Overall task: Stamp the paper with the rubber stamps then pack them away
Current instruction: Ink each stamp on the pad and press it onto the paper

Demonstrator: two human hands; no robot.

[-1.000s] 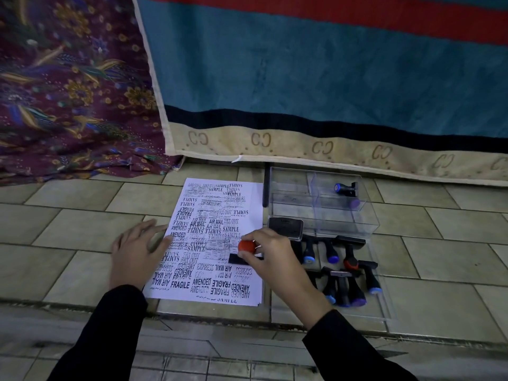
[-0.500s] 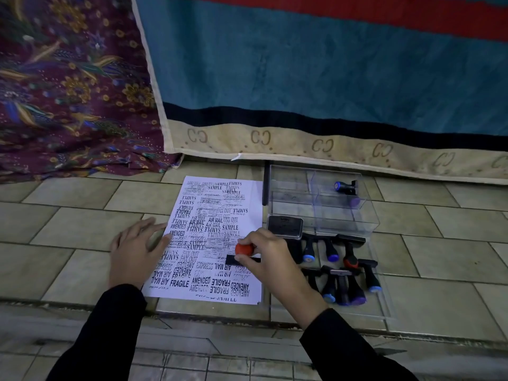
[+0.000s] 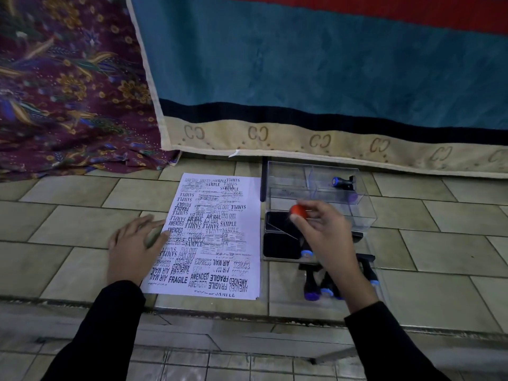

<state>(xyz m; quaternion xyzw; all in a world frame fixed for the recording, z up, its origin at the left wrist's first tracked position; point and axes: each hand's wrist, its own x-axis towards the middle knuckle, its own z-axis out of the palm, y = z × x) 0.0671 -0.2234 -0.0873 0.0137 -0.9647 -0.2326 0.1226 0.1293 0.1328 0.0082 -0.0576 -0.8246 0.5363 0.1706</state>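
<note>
A white paper (image 3: 217, 235) crowded with black stamp prints lies on the tiled floor. My left hand (image 3: 136, 247) rests flat on its left edge with fingers spread. My right hand (image 3: 325, 233) pinches a red-knobbed stamp (image 3: 299, 211) in the air above the open black ink pad (image 3: 279, 243), to the right of the paper. A clear plastic box (image 3: 365, 213) behind the pad holds one blue-capped stamp (image 3: 343, 182). Several black stamps with blue or purple caps (image 3: 312, 284) lie on the clear lid near my right wrist, partly hidden by it.
A teal, black and beige carpet (image 3: 302, 78) hangs or lies just behind the box and paper. A maroon floral cloth (image 3: 68, 92) covers the far left. A step edge (image 3: 220, 314) runs across the floor just in front of the paper.
My right hand lifted the red-knobbed stamp off the paper and carried it right, over the ink pad. My left hand stayed on the paper's left edge.
</note>
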